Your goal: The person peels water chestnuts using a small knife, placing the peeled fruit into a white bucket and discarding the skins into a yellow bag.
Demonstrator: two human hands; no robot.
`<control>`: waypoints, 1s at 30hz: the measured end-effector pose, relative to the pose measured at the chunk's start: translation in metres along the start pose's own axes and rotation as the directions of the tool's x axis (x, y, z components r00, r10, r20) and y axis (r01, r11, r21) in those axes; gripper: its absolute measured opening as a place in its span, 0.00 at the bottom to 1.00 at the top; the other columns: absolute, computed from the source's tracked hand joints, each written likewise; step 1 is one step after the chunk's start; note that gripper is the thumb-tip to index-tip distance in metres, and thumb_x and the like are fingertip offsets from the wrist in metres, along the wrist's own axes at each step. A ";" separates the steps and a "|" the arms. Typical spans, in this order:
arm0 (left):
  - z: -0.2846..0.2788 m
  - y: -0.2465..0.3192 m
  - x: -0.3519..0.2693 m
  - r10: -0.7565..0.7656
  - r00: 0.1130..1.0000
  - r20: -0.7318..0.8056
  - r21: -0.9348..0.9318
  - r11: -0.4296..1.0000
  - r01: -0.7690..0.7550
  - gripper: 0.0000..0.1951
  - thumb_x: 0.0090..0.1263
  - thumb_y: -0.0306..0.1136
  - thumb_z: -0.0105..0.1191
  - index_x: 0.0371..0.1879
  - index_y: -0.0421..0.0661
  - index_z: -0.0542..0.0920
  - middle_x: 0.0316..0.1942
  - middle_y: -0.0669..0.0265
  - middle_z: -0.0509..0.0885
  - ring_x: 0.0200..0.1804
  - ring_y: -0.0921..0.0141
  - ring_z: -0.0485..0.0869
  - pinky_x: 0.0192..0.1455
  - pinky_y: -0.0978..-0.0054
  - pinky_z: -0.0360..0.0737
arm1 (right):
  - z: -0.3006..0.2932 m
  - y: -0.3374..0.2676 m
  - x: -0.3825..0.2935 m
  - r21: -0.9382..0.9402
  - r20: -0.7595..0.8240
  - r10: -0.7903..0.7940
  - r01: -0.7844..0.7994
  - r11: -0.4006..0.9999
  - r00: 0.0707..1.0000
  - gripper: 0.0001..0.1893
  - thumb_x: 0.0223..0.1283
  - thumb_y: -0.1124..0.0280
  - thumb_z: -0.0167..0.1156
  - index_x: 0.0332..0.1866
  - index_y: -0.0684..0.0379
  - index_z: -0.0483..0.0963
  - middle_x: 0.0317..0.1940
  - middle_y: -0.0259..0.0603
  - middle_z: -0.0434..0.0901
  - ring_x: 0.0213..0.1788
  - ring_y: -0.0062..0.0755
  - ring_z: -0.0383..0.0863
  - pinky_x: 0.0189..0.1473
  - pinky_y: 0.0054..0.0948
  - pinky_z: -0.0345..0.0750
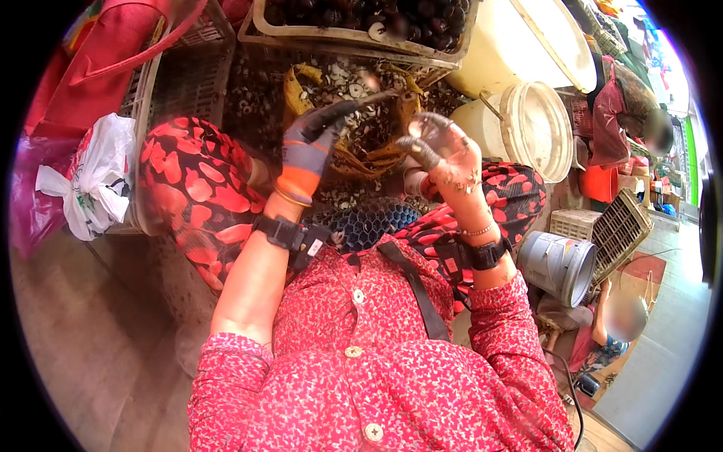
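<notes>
My left hand (313, 135), in a grey and orange glove with dark fingers, grips a narrow, dark-bladed tool (377, 97) that looks like a knife. Its blade points right, towards my other hand. My right hand (452, 150) is bare at the palm, with dark coverings on the fingers and bits of peel stuck to the skin. Between its thumb and fingers sits a small pale, round piece (417, 129), probably a water chestnut. Below both hands, white and brown peelings (353, 85) lie in and around a yellow sack (296, 93).
Ahead, a plastic tub (350, 38) holds dark round corms, one cut white. A lidless white bucket (542, 133) stands right. A knotted white bag (99, 175) rests at left on a crate. Beyond a grey bucket (556, 265), a person (601, 344) sits; another person (632, 107) bends farther off.
</notes>
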State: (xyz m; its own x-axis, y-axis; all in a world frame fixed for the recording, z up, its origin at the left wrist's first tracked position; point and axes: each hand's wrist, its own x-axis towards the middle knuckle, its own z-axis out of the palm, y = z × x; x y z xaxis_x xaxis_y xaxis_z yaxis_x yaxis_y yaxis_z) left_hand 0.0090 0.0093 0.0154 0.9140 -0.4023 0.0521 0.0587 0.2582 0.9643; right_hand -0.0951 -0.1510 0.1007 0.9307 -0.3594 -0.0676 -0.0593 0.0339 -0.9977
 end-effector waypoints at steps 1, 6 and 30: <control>0.004 0.004 -0.002 0.038 0.997 0.062 0.091 0.995 -0.043 0.11 0.64 0.19 0.51 0.43 0.42 0.82 0.41 0.65 0.84 0.44 0.74 0.81 0.51 0.78 0.75 | -0.001 -0.001 0.004 -0.012 -0.035 0.012 -0.012 1.000 0.999 0.18 0.52 0.78 0.66 0.49 0.68 0.71 0.38 0.35 0.79 0.40 0.19 0.78 0.45 0.21 0.77; 0.018 0.016 -0.016 0.011 0.988 0.156 0.208 0.977 -0.044 0.12 0.64 0.19 0.50 0.45 0.41 0.82 0.41 0.65 0.84 0.44 0.76 0.80 0.50 0.81 0.74 | -0.016 0.021 0.018 -0.540 -0.047 -0.280 0.211 0.815 0.959 0.20 0.48 0.74 0.68 0.47 0.67 0.72 0.35 0.40 0.80 0.40 0.28 0.80 0.43 0.26 0.77; 0.003 -0.022 -0.007 0.011 0.985 0.173 0.191 0.981 -0.045 0.13 0.64 0.19 0.50 0.44 0.44 0.83 0.40 0.67 0.83 0.43 0.76 0.78 0.48 0.80 0.74 | -0.003 0.028 0.004 -0.329 0.086 0.106 -0.072 0.941 0.991 0.17 0.48 0.74 0.70 0.44 0.64 0.75 0.34 0.31 0.81 0.35 0.16 0.77 0.41 0.20 0.76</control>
State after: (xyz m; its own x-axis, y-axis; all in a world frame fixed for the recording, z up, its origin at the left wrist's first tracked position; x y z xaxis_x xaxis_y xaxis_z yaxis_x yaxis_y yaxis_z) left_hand 0.0003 0.0032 -0.0057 0.8313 -0.5453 0.1072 -0.0601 0.1034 0.9928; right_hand -0.0939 -0.1541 0.0721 0.9468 -0.2721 -0.1721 -0.2421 -0.2492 -0.9377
